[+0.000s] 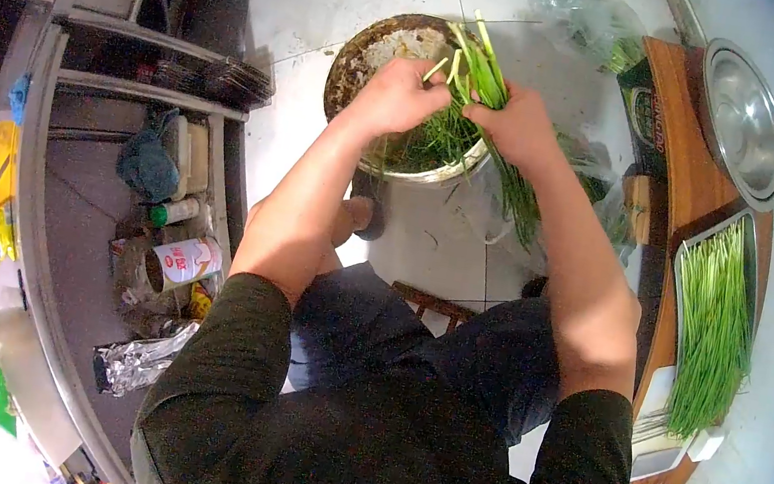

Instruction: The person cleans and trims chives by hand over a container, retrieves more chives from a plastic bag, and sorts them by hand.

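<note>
My right hand (518, 129) is closed around a bunch of garlic chives (480, 72), with the pale stalk ends pointing up and away and the green leaves hanging below the fist. My left hand (394, 98) is closed beside it, thumb and fingers pinched at the edge of the bunch near a few pale stalks. Part of what its fingers grip is hidden. Under both hands stands a round metal bin (339, 82), brown-stained inside, with green trimmings (449, 140) and pale scraps in it.
On the right, a wooden surface (678, 116) carries a steel bowl (748, 122) and a tray of laid-out chives (713, 324). Plastic bags (585, 15) lie on the tiled floor. At left stands a metal shelf (72, 121) with a can (186, 261), cloth and crumpled foil (140, 360).
</note>
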The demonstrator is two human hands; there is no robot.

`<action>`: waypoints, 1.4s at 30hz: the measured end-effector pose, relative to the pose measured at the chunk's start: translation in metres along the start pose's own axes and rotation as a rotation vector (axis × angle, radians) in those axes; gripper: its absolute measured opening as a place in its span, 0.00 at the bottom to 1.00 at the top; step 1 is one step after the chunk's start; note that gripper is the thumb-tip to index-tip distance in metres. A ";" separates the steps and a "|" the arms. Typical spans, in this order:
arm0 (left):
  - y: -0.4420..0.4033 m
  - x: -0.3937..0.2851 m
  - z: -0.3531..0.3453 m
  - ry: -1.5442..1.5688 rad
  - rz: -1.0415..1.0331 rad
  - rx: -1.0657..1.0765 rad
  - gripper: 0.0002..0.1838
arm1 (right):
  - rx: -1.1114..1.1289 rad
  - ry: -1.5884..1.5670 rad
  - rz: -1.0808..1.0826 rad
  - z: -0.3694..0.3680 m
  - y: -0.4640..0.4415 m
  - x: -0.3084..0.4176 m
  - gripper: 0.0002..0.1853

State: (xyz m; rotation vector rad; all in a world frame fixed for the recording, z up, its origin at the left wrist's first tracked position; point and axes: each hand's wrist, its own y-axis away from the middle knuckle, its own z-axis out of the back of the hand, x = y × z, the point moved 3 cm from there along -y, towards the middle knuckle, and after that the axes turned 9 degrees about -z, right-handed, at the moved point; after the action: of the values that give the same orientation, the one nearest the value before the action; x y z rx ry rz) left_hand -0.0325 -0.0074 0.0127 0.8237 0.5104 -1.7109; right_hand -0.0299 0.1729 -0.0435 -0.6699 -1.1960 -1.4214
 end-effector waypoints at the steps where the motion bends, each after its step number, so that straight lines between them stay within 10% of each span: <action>1: -0.001 0.011 0.001 0.018 -0.109 -0.068 0.14 | -0.001 0.018 -0.001 0.003 0.003 0.004 0.15; 10: -0.016 0.069 0.017 -0.063 -0.204 -0.362 0.15 | 0.171 -0.376 -0.180 0.010 0.006 0.004 0.12; 18: -0.007 0.015 -0.021 0.561 -0.013 -0.020 0.10 | 0.359 -0.582 -0.182 -0.003 0.010 0.010 0.12; 42: -0.004 0.008 0.011 0.353 0.081 -0.199 0.08 | 0.000 -0.302 -0.056 0.002 0.000 0.000 0.11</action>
State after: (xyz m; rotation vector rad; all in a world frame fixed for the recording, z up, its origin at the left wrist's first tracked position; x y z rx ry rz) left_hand -0.0401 -0.0189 0.0138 0.9916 0.8604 -1.4187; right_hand -0.0307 0.1750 -0.0428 -0.8790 -1.4587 -1.3997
